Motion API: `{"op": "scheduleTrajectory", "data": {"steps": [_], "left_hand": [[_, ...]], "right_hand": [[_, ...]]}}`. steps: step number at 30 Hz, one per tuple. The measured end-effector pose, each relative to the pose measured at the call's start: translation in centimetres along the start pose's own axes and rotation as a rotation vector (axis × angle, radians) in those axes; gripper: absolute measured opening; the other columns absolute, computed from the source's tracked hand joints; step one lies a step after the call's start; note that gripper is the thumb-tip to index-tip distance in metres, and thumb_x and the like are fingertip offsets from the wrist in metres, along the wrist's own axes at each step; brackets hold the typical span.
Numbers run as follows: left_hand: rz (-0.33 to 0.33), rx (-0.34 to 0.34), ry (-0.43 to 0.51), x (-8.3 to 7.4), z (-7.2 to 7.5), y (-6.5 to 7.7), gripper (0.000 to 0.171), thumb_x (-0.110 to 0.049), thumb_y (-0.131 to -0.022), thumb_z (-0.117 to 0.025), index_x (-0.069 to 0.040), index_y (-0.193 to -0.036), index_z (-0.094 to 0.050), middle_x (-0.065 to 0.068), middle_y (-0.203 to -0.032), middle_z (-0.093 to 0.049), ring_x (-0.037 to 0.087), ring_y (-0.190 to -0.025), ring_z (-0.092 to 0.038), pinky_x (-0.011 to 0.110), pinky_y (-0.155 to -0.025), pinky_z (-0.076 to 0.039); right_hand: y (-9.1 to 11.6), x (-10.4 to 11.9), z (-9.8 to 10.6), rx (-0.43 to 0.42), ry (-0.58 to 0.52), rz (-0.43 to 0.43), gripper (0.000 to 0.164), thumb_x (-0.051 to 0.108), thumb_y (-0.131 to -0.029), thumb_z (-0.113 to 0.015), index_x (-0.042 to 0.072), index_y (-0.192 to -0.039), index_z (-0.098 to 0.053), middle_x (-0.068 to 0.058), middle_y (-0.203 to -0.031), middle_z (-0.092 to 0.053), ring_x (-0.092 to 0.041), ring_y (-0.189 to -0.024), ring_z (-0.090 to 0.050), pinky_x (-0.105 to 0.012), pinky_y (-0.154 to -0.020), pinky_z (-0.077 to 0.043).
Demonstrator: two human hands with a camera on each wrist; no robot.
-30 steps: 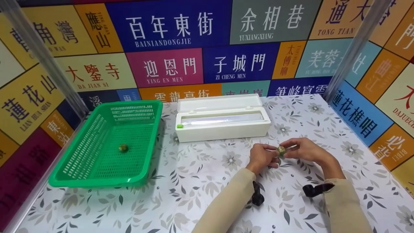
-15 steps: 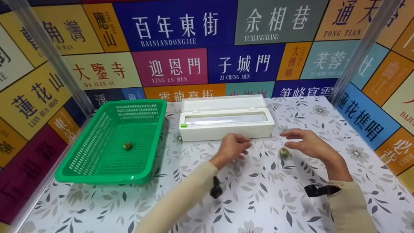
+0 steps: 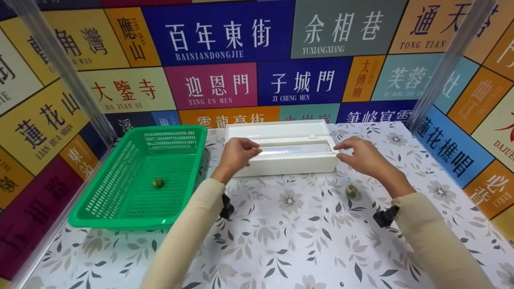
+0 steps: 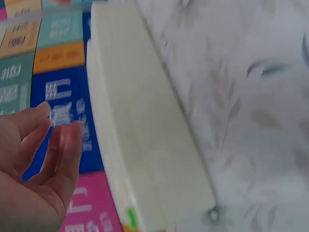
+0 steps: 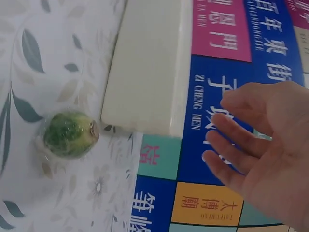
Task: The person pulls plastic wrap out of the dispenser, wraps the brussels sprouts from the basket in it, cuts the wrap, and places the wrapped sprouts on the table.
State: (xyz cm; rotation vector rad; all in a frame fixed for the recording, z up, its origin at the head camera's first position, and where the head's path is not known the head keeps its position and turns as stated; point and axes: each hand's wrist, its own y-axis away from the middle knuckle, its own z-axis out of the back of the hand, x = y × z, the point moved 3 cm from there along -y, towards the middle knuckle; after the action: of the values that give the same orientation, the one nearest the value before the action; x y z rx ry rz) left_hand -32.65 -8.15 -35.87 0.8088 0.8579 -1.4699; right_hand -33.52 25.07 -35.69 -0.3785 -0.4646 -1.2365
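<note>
The left hand (image 3: 237, 155) is over the left end of the white box (image 3: 289, 165), and the right hand (image 3: 359, 155) is by its right end. So the box lies between the two hands, and its long side runs from one hand across to the other. Both hands are about as near to it. Each hand has a gap between thumb and fingers, the fingers a bit bent, and I see nothing in them. I can't tell if either one touches the box. Past the hands, the lid (image 3: 281, 129) is tipped back, and clear wrap (image 3: 293, 149) stretches between them. A green tab (image 4: 131, 220) sits at the left hand's end. The wrapped sprout (image 5: 70, 135) is on the surface (image 3: 273, 241), on the person's side of the right hand, which is the nearer one. Left of the left hand is the green basket (image 3: 176, 222), with another sprout (image 3: 158, 183) in it.
</note>
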Motion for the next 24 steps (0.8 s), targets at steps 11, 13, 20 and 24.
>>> {"op": "scheduleTrajectory", "data": {"steps": [11, 13, 20, 24], "left_hand": [[0.059, -0.089, -0.008, 2.8, 2.5, -1.9, 0.028, -0.017, -0.093, -0.071, -0.005, -0.118, -0.072, 0.015, -0.119, -0.071, 0.028, -0.11, -0.066, 0.04, -0.101, -0.054], [0.05, -0.115, -0.021, 3.2, 2.5, -2.1, 0.028, -0.016, -0.093, -0.072, -0.004, -0.118, -0.073, 0.016, -0.122, -0.07, 0.029, -0.113, -0.063, 0.042, -0.102, -0.053], [0.037, -0.203, -0.215, 5.0, 1.8, -2.2, 0.031, -0.02, -0.09, -0.076, -0.008, -0.118, -0.074, 0.012, -0.127, -0.068, 0.028, -0.125, -0.054, 0.043, -0.114, -0.041], [0.053, -0.199, -0.235, 5.9, 1.5, -1.9, 0.032, -0.023, -0.09, -0.076, -0.009, -0.119, -0.074, 0.011, -0.128, -0.069, 0.029, -0.128, -0.049, 0.044, -0.116, -0.036]], "right_hand": [[-3.5, -0.3, -1.2, -0.054, -0.036, 0.017, 0.034, 0.017, -0.099, -0.061, -0.001, -0.128, -0.064, -0.025, -0.137, -0.057, -0.044, -0.128, -0.051, -0.061, -0.11, -0.041], [-3.9, -0.4, -1.7, -0.064, -0.047, 0.044, 0.034, 0.018, -0.099, -0.062, 0.0, -0.127, -0.065, -0.024, -0.136, -0.058, -0.044, -0.127, -0.053, -0.06, -0.11, -0.042], [-4.8, -0.9, -2.7, -0.105, -0.047, 0.075, 0.03, 0.012, -0.099, -0.06, -0.001, -0.125, -0.066, -0.026, -0.133, -0.055, -0.045, -0.122, -0.052, -0.06, -0.107, -0.043], [-4.9, -1.3, -3.0, -0.126, -0.059, 0.069, 0.028, 0.009, -0.099, -0.06, -0.002, -0.124, -0.066, -0.026, -0.134, -0.051, -0.044, -0.118, -0.053, -0.058, -0.104, -0.044]]}}
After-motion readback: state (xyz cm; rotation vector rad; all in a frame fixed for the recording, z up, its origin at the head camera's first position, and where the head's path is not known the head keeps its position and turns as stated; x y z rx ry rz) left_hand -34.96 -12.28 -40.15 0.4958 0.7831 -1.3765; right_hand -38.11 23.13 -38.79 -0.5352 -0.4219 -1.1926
